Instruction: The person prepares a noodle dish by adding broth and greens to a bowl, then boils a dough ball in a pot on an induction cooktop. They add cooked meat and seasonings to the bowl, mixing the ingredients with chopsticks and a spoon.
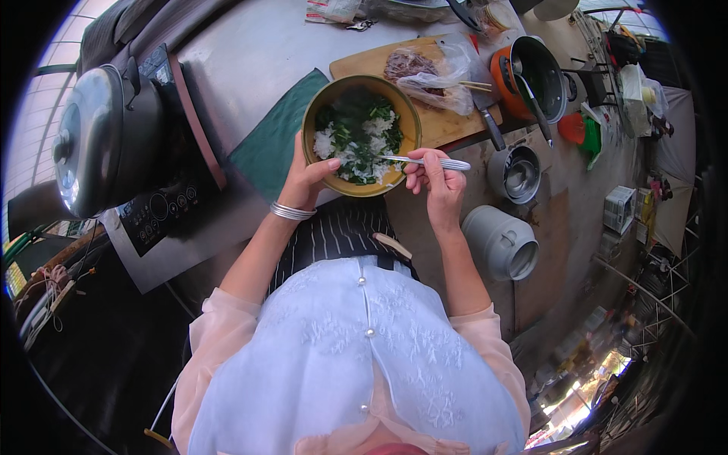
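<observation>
My left hand (307,176) grips the left side of a yellow-brown bowl (413,122), its thumb over the rim and its other fingers mostly hidden. Silver bangles circle that wrist. White rice (324,144) and chopped leafy greens (391,139) fill part of the bowl, and faint steam seems to blur the middle. From the right, my right hand (435,177) holds the striped handle of a metal utensil (449,164); its tip reaches into the rice, so its exact kind cannot be told. A dark green cloth (273,136) lies on the metal table beside the bowl.
A wooden cutting board (358,61) bears meat in a plastic bag (455,101) and a cleaver (490,122). Rightward stand an orange pot (503,74) with a ladle, metal bowls (500,165) and a metal can (492,239). A large lidded pot (133,142) sits on an induction cooker (165,213) at left.
</observation>
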`<state>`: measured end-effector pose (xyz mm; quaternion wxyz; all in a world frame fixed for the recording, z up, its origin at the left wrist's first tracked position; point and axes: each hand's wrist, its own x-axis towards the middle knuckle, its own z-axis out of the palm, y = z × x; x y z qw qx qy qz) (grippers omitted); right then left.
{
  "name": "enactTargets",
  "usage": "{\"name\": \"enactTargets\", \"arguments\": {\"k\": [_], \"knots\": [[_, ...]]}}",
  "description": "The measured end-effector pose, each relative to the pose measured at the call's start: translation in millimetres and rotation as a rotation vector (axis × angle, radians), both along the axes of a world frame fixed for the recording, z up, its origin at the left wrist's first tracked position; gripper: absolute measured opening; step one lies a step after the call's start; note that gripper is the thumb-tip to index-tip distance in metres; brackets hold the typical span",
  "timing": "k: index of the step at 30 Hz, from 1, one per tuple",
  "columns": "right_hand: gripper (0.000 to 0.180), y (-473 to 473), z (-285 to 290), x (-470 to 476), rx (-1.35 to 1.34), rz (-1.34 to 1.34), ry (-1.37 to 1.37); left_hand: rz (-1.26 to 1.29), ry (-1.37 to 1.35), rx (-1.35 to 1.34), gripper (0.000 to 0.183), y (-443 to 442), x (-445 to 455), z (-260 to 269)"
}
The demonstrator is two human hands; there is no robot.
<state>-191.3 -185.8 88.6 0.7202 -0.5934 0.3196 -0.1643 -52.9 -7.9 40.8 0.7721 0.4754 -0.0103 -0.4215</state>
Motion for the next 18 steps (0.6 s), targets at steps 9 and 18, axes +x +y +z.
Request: {"name": "enactTargets", "arguments": {"k": [9, 18], "knots": [[0.033, -45.0, 134.7, -44.1, -0.049, 0.056, -0.298, -0.282, 0.133, -0.098, 0.097, 9.6, -14.4, 84.1], [0.032, -90.0, 209.9, -52.6, 0.244, 0.468, -0.479, -0.432, 0.068, -0.268, 0.121, -23.7, -33.7, 129.7]]}}
